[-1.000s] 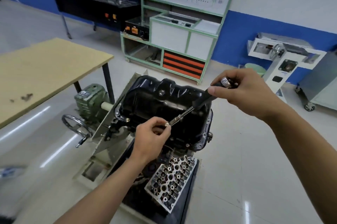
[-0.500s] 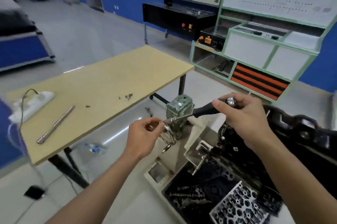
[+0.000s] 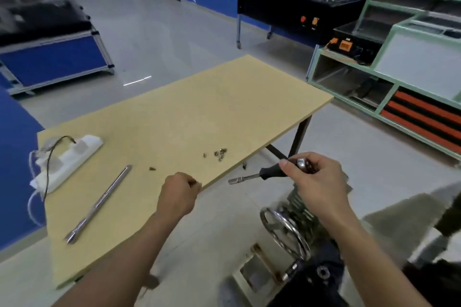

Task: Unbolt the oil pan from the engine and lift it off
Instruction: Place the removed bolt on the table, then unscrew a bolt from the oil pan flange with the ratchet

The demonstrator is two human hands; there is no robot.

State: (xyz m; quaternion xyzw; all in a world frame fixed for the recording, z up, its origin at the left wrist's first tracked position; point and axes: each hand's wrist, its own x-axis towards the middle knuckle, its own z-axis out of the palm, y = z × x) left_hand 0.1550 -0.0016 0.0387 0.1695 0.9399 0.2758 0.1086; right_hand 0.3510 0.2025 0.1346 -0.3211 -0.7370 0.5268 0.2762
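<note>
Now left grip (image 3: 178,197) is pinching what looks like a bolt (image 3: 194,184) at the bench (image 3: 174,119) edge. Right grip (image 3: 316,182) is clutching the nut driver (image 3: 252,177). Oil pan isn't showing. I'd be dropping it by the bolt pile (image 3: 220,153), away from the edge.

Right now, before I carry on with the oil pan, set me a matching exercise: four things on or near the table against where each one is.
Things:
1. driver
2. single bolt
3. bolt pile
4. metal bar

Places:
A. lying on the table beside the white power strip
B. gripped in the right hand, beyond the table edge
C. pinched in the left hand
D. loose on the table top, touched by neither hand

Pairs: 1-B; 2-C; 3-D; 4-A
</note>
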